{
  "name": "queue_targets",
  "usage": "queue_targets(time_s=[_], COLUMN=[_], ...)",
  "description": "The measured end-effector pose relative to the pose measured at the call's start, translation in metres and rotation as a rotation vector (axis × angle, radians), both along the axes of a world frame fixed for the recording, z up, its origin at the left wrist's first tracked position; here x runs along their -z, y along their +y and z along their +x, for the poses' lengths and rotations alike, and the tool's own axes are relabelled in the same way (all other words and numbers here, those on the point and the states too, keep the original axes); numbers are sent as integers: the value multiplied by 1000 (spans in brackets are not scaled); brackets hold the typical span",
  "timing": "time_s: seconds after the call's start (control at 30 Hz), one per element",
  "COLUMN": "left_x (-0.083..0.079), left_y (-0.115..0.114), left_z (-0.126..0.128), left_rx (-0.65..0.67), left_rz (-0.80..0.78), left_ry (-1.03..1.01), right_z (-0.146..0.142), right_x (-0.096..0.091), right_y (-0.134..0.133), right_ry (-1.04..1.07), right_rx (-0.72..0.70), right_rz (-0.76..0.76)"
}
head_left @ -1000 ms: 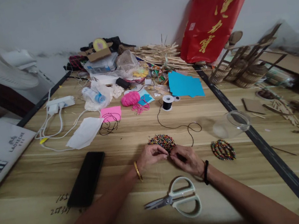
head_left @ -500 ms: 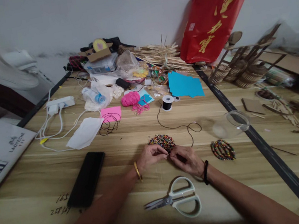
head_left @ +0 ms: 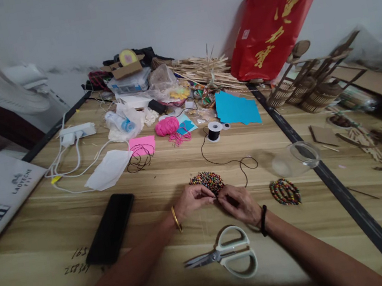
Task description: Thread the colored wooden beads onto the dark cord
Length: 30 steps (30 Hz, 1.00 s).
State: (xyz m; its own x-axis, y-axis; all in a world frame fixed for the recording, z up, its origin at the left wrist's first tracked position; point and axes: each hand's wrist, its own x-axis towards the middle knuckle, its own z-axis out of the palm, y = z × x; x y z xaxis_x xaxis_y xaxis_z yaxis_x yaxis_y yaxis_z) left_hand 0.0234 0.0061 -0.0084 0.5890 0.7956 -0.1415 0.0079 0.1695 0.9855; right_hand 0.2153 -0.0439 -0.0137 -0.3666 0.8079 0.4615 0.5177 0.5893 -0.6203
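Note:
My left hand and my right hand meet fingertip to fingertip over the table, both pinched closed. A tiny dark bit shows between the tips. The black cord runs from a white-flanged spool to behind my right hand, which seems to pinch its end. What the left fingers hold is too small to make out. Just beyond the hands lies a heap of multicoloured beads, partly covered by them. A coiled bead strand rests right of my right hand. Scissors with pale handles lie nearer me.
A black phone lies to the left. At right are a clear plastic cup on its side and small woven baskets. Pink yarn, blue paper, a power strip and a red bag are farther back.

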Motion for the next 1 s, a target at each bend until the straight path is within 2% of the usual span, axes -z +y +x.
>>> queue_targets(time_s=[1.0], left_x=[1], left_y=[0], left_z=[0], left_rx=[12], left_rz=[22], left_ry=[14], right_z=[0], right_x=[0], right_y=[0], right_ry=[-13], right_rx=[-17], right_rz=[-5])
